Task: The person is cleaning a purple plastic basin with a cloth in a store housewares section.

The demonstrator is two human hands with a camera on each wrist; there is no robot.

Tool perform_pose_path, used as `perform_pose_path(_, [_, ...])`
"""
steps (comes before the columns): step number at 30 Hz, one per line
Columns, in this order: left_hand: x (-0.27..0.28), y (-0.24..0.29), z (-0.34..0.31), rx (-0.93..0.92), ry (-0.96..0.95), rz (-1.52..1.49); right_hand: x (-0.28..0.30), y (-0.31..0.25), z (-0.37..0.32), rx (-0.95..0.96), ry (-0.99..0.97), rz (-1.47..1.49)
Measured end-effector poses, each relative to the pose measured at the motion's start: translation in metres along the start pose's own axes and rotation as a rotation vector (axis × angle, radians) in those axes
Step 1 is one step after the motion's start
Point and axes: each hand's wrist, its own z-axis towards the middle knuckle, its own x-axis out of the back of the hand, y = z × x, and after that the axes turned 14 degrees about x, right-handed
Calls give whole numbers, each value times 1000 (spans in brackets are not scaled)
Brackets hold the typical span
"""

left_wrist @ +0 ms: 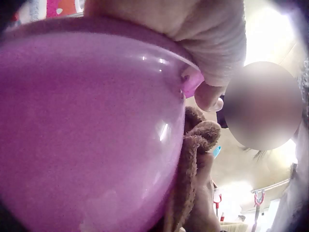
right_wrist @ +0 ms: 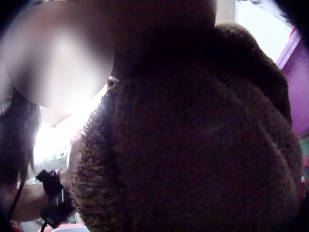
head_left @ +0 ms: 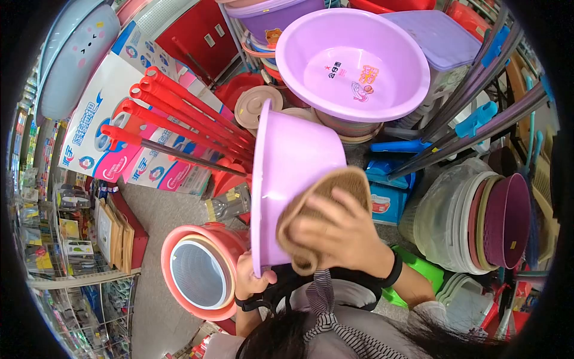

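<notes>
A pink-purple basin [head_left: 293,152] stands tilted on its side in the head view, its rim toward the left. My left hand [head_left: 251,278] grips the rim at the lower end, thumb over the edge; the left wrist view shows this hand [left_wrist: 207,43] above the basin wall [left_wrist: 91,125]. My right hand [head_left: 341,236] lies spread over a brown cloth [head_left: 344,182] and presses it against the basin's outer side. The cloth [right_wrist: 193,140] fills most of the right wrist view, dark, hiding the fingers there.
Another purple basin [head_left: 359,66] sits on a stack ahead. Red-handled tools [head_left: 185,119] and cardboard boxes [head_left: 89,119] stand at the left, with nested orange and grey buckets [head_left: 197,272] below. Nested tubs [head_left: 508,221] and metal poles [head_left: 466,96] are at the right.
</notes>
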Motion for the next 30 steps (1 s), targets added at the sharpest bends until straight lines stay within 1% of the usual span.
perform_pose_path(1, [4,-30,-9,64,-37,-140,9,10,4,-77,21,69])
perform_pose_path(2, [6,-29,-10,62,-36,-140,17,18,11,-163,52,119])
perform_pose_path(4, [11,-22,-14,148,-24,-117,14,37,12,-305,179,233])
perform_pose_path(5, [15,-13,-15,147,3,-22,19,41,19,-241,234,301])
perform_pose_path(6, [17,-5,-17,143,4,-16,19,46,21,-238,240,301])
perform_pose_path(8, [20,3,-22,290,-82,28,19,55,22,-191,218,360])
perform_pose_path(9, [20,-2,-26,321,-103,74,21,56,23,-185,175,356])
perform_pose_path(10, [25,-10,-31,260,-158,130,22,53,26,-186,179,350])
perform_pose_path(12, [25,-2,-22,10,-146,251,23,42,33,-161,242,378])
perform_pose_path(13, [23,-5,-21,10,-149,249,29,38,34,-81,152,345])
perform_pose_path(15, [18,-13,-23,-30,-65,323,18,24,34,40,74,277])
perform_pose_path(16, [15,-15,-27,-32,-64,323,15,13,33,89,38,265])
perform_pose_path(18, [8,-18,-34,74,68,263,7,-6,28,145,21,309])
perform_pose_path(19, [7,-17,-30,71,68,264,0,-12,22,146,11,262])
perform_pose_path(20, [7,-15,-25,2,28,247,-3,-15,18,130,58,198])
perform_pose_path(22, [6,-9,-19,-133,-55,214,4,-9,9,114,33,170])
perform_pose_path(23, [2,-6,-20,-102,-65,177,11,-4,8,76,18,147])
perform_pose_path(24, [2,-8,-17,-181,-128,151,14,3,6,57,76,75])
perform_pose_path(26, [0,-8,-15,-209,-222,99,27,15,8,-109,182,97])
perform_pose_path(27, [-2,-13,-16,-210,-221,95,35,20,11,-203,227,138])
perform_pose_path(28, [-4,-20,-17,-157,-271,91,44,23,17,-351,266,249])
perform_pose_path(29, [-6,-22,-17,-104,-320,87,44,26,13,-353,272,247])
perform_pose_path(30, [-9,-22,-18,-106,-320,86,43,29,9,-356,278,245])
